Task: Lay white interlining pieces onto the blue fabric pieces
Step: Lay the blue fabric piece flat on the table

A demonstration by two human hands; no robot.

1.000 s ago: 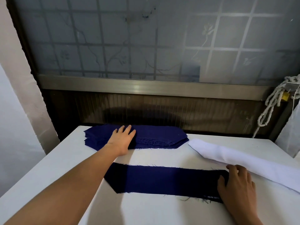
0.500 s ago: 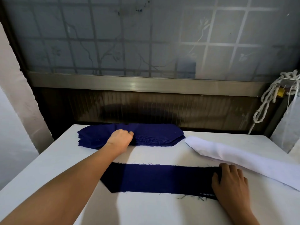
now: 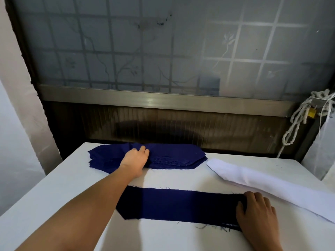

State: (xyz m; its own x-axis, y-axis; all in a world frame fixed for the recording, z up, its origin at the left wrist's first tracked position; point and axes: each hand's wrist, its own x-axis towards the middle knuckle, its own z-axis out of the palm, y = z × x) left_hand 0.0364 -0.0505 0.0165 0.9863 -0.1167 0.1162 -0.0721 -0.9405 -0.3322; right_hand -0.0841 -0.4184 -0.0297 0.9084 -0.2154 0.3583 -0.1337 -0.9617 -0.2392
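A stack of dark blue fabric pieces [image 3: 174, 156] lies at the far edge of the white table [image 3: 54, 192]. My left hand [image 3: 135, 159] reaches onto the stack's middle, fingers curled and pinching the top fabric. A single blue fabric strip [image 3: 177, 203] lies flat nearer to me. My right hand [image 3: 257, 212] rests flat on that strip's right end, fingers straight. A pile of white interlining pieces [image 3: 272, 183] lies slanted at the right, just beyond my right hand.
A frosted window with a metal sill [image 3: 163, 100] rises behind the table. A white rope [image 3: 297, 122] hangs at the right, beside a white sheet [image 3: 324, 147]. A pale wall stands at the left.
My left hand went from lying flat on the blue stack to curling its fingers and pinching the top piece. My right hand stayed on the strip's right end.
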